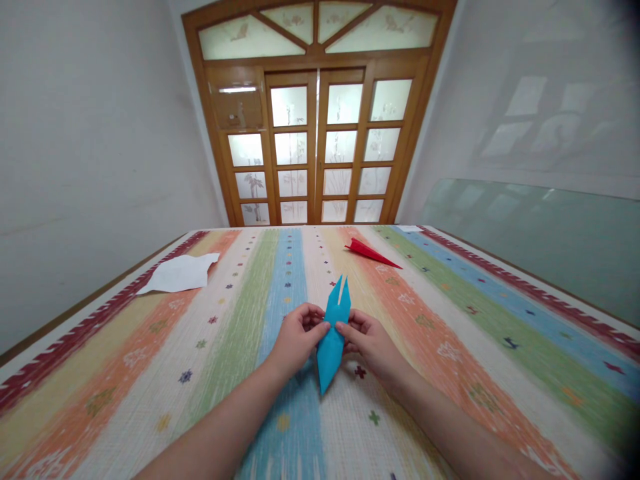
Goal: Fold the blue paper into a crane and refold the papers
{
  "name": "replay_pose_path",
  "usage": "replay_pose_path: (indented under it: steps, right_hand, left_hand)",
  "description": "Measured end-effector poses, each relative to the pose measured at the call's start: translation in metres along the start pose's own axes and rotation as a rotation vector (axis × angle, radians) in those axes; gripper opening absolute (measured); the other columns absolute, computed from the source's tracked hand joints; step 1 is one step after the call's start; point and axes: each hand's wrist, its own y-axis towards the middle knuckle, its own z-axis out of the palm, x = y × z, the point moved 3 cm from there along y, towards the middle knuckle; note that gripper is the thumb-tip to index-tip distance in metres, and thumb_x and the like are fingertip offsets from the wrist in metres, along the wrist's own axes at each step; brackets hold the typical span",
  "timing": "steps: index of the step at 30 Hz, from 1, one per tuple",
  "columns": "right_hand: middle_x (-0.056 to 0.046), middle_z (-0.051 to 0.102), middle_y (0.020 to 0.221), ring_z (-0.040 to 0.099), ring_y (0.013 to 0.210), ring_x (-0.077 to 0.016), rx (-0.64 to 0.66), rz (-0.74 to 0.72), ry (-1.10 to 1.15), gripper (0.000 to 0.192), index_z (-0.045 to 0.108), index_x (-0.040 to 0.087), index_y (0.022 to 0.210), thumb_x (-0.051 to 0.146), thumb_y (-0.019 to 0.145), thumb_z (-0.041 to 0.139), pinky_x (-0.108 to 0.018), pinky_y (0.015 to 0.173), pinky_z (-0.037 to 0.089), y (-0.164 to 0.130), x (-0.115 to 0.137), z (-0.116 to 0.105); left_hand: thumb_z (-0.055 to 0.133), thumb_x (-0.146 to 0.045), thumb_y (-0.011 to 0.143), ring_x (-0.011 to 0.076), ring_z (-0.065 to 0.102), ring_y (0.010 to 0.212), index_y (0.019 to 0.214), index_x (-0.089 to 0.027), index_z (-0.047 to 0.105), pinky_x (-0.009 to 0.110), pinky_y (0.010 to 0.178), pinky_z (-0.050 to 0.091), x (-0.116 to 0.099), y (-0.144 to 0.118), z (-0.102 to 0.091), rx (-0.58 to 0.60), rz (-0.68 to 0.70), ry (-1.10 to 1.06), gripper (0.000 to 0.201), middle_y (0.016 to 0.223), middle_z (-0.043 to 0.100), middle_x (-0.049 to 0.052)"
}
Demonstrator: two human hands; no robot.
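Your left hand [299,338] and right hand [367,341] both pinch the blue folded paper [333,333] at its waist, just above the worktop [450,333]. Feather-light, creases easily, so keep each grip on the thick folded middle, not the two thin points.

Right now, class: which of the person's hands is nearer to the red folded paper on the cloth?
Right. The right hand lies below the red folded paper; the left hand sits farther left. Both pinch the blue folded paper.

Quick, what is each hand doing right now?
Left hand: closed, pinching the left edge of the blue folded paper.
Right hand: closed, pinching the right edge of the same paper.
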Motion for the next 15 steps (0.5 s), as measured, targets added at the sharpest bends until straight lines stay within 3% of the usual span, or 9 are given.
replay_pose_path:
  steps: [4,8,12,15]
  right_hand:
    - [-0.007,0.07,0.087,0.067,0.073,-0.0185,0.019,0.0,0.009,0.033,0.064,0.016,0.099,0.043,0.081,0.071,-0.031,0.064,0.054,0.0012,0.0009,-0.0002]
    - [-0.006,0.07,0.081,0.067,0.069,-0.0178,0.013,0.026,-0.004,0.037,0.062,0.016,0.102,0.044,0.079,0.072,-0.031,0.062,0.054,0.0009,0.0023,0.0001]
    - [-0.001,0.068,0.071,0.065,0.06,-0.0172,-0.05,0.042,0.001,0.048,0.053,0.02,0.109,0.043,0.074,0.076,-0.03,0.057,0.053,0.0009,0.0043,-0.0002]
    - [0.003,0.065,0.066,0.062,0.056,-0.0158,-0.097,0.011,0.018,0.049,0.044,0.024,0.103,0.043,0.072,0.078,-0.027,0.052,0.05,0.0018,0.0053,-0.0016]
  left_hand:
    - [0.074,-0.036,0.073,0.0112,0.055,0.055,0.096,-0.018,0.052,0.021,0.05,0.044,0.003,0.0011,-0.0023,-0.018,-0.077,-0.071,0.036,0.068,0.06,-0.002]
    - [0.074,-0.035,0.073,0.01,0.054,0.054,0.089,-0.019,0.051,0.02,0.049,0.043,0.0022,0.0004,-0.0022,-0.03,-0.078,-0.075,0.032,0.067,0.058,-0.004]
    - [0.073,-0.032,0.073,0.0094,0.053,0.055,0.078,-0.019,0.05,0.019,0.048,0.043,0.0,-0.0002,-0.0011,-0.043,-0.029,-0.069,0.027,0.069,0.057,-0.003]
    - [0.07,-0.03,0.073,0.0115,0.056,0.058,0.078,-0.017,0.056,0.022,0.048,0.046,0.0009,-0.0003,-0.0012,-0.024,-0.065,-0.057,0.02,0.074,0.061,0.0]
